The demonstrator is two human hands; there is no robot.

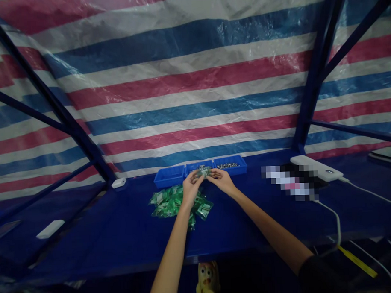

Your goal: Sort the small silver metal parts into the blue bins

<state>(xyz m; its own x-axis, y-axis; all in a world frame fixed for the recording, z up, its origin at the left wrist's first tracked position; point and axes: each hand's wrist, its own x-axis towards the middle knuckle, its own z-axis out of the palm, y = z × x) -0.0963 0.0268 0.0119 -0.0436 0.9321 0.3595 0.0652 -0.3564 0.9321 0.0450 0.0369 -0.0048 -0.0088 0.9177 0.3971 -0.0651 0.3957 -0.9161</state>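
Observation:
My left hand (193,183) and my right hand (221,179) meet at the middle of the blue table, each pinching one side of a small clear packet (203,171). What the packet holds is too small to tell. Below and left of my left hand lies a pile of green packets (167,201), partly covered by my left wrist. Behind the hands three blue trays stand in a row: the left tray (169,177), the middle tray (191,167), partly hidden by the held packet, and the right tray (239,166) with small metallic pieces.
On the right of the table (249,230) are a white power bank (316,167), a blurred-out device (289,181) and white cables. Small white boxes (119,183) lie left. Blue frame posts flank a striped sheet; a yellow toy (207,280) is below the front edge.

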